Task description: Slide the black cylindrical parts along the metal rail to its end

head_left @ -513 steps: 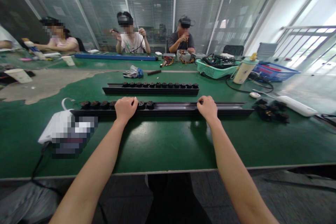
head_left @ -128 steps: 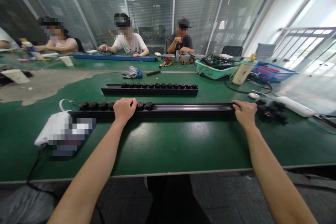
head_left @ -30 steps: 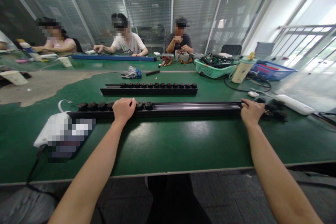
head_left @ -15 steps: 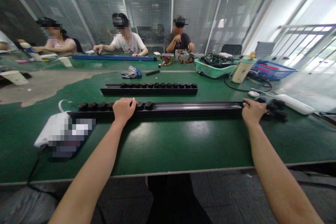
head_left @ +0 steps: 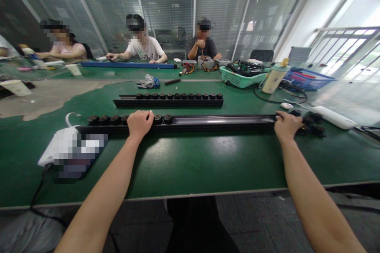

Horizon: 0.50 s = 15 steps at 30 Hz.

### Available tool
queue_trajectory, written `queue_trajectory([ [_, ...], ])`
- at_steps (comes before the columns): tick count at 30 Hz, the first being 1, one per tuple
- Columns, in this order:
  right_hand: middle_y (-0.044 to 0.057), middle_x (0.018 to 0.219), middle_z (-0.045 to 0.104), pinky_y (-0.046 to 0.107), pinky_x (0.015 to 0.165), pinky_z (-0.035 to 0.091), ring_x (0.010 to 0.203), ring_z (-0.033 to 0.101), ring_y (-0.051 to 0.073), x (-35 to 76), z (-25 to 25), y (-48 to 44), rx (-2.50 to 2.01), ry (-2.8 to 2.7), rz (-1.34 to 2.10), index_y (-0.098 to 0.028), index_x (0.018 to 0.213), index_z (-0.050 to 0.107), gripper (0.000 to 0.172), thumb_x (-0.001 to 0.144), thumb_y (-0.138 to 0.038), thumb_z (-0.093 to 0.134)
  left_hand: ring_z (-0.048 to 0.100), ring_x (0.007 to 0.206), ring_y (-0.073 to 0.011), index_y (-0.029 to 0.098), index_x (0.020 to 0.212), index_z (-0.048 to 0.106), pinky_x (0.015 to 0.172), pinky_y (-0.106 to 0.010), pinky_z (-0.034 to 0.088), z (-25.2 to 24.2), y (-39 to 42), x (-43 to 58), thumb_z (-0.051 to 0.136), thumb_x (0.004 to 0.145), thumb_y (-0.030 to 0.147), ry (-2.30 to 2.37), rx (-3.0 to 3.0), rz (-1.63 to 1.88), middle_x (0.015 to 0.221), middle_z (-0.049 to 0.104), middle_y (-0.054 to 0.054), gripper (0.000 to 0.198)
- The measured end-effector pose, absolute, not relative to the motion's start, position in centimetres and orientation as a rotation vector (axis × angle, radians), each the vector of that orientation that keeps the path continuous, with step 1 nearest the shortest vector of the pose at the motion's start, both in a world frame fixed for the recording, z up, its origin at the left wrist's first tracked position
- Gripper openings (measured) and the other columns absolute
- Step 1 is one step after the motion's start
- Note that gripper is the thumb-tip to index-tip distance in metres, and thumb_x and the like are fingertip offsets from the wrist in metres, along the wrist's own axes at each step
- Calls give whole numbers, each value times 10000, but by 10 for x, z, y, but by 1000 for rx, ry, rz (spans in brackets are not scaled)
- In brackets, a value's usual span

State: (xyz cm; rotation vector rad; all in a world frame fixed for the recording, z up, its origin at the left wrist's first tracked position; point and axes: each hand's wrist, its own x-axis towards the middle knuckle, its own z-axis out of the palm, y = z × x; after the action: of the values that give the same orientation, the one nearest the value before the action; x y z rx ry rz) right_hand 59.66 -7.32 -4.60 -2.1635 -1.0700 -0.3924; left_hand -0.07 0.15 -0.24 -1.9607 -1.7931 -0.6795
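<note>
Here, at centre frame, the left hand (head_left: 139, 122) is clamped over the long black rail (head_left: 219, 123) beside its seated modules (head_left: 103, 119). The right hand (head_left: 286, 125) covers the rail's right end, its grip hidden. A careless shove could skew the rail into the loose modules (head_left: 314, 125) just right.

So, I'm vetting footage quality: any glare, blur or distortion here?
Head view: the wide-angle lens bows the table edge; ceiling lights glare off the rail and the table before it; the windows on the right are blown out; left hand and right hand are sharp.
</note>
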Motion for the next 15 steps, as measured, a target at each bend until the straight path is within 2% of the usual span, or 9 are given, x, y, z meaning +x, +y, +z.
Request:
queue_trajectory([
  [9, 190, 1150, 734, 411, 924, 339, 1038, 466, 298, 599, -46, -74, -2130, -1090, -410, -136, 1219, 775, 474, 876, -234, 462, 644, 790, -270, 176, 782, 741, 652, -353, 329, -4, 3, -2, 350, 1016, 402, -1773, -1962, -680, 863, 745, -137, 508],
  [15, 178, 1201, 719, 443, 955, 331, 1101, 449, 312, 598, -46, -75, -2163, -1040, -400, -176, 1239, 768, 462, 890, -256, 476, 647, 791, -268, 180, 763, 725, 642, -353, 311, -4, 3, -2, 343, 1021, 405, -1769, -1959, -677, 864, 746, -134, 512],
])
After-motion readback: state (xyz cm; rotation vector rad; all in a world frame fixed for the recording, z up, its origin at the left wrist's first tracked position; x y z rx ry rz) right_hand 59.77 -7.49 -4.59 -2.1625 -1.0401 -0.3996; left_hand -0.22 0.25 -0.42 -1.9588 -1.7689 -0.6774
